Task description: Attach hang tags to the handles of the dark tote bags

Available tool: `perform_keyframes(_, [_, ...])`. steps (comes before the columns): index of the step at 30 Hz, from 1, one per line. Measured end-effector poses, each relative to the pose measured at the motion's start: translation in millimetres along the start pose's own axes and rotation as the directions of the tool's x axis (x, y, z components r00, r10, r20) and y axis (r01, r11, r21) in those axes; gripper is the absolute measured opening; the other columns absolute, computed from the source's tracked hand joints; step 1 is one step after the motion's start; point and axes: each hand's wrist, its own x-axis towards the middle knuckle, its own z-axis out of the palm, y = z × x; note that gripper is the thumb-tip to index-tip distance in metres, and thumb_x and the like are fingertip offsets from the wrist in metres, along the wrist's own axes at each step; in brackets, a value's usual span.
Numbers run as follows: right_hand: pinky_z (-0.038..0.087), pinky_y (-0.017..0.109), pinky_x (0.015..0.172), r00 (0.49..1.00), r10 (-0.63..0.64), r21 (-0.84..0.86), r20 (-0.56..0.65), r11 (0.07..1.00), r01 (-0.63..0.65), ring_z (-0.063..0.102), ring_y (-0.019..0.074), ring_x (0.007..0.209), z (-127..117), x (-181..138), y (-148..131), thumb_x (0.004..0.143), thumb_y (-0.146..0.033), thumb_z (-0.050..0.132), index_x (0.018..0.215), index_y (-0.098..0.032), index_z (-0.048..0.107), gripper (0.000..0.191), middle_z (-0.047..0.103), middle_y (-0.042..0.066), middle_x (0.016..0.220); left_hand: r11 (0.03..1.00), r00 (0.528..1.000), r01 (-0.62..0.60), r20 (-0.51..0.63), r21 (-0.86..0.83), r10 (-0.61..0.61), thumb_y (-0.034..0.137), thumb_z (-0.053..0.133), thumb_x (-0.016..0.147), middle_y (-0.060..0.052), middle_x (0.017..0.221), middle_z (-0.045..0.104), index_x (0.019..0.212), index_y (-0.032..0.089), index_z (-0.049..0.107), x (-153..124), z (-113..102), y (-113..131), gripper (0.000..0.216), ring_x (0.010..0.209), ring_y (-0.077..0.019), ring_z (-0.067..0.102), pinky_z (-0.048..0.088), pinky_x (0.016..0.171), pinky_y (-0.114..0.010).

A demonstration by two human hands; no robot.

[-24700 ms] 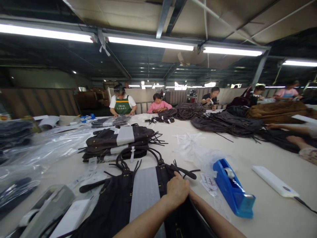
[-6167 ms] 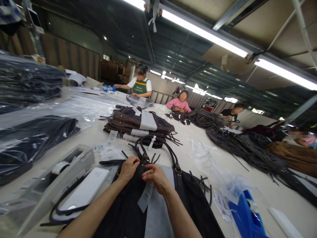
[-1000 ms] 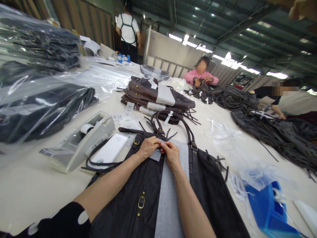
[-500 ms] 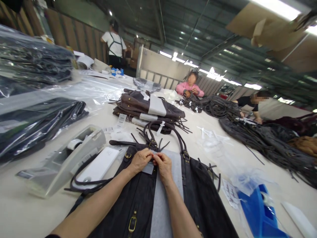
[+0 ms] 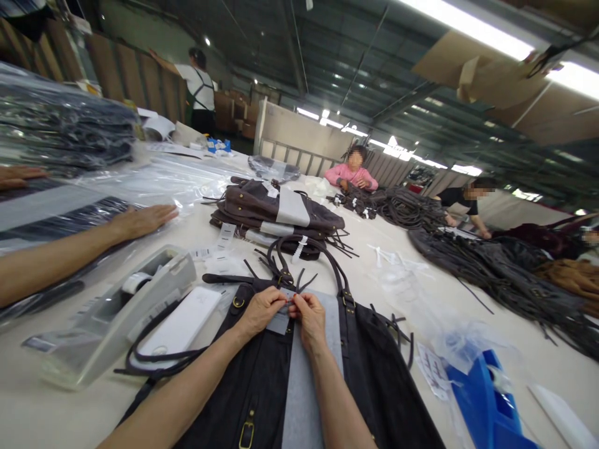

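Note:
A dark brown bag with looped handles lies flat in front of me, a grey paper band running down its middle. My left hand and my right hand meet at the bag's top edge. Both pinch a small grey tag that hangs just below the handle base. Fingers of both hands are curled together around it.
A grey tape dispenser and a white flat box sit at my left, a blue tape dispenser at my right. A stack of brown bags lies ahead. Another person's arm rests on plastic-wrapped bags at left. Other people work across the table.
Another person's arm has come in from the left onto the plastic bags. My hands stay pinched on the tag at the bag's top. The view has tilted up slightly.

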Motion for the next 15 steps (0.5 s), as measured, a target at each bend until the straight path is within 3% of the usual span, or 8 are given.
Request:
perform_keyframes(7, [0.046,0.019,0.051,0.999,-0.032,0.037,0.042,0.999,0.031,0.057,0.0096,0.054,-4.0,-0.5,3.5,0.063,-0.031,0.071,0.073,-0.013,0.060,0.024,0.062,0.000,0.061,0.999,1.000,0.009,-0.002,0.036,-0.009,0.026,0.044,0.077,0.000,0.074,0.055,0.072,0.019,0.061,1.4,0.7,-2.1,0.020,0.073,-0.0122,0.053,0.039,0.069,-0.023])
perform_keyframes(15, [0.049,0.021,0.060,0.999,-0.024,0.205,0.034,0.979,0.017,0.062,0.0119,0.066,-7.4,-0.5,0.9,0.060,-0.026,0.074,0.078,-0.015,0.062,0.025,0.065,0.001,0.076,1.000,1.000,0.015,-0.022,0.008,-0.015,0.029,0.044,0.076,0.000,0.074,0.056,0.071,0.018,0.061,1.2,-0.2,1.2,0.021,0.072,-0.0128,0.054,0.040,0.068,-0.023])
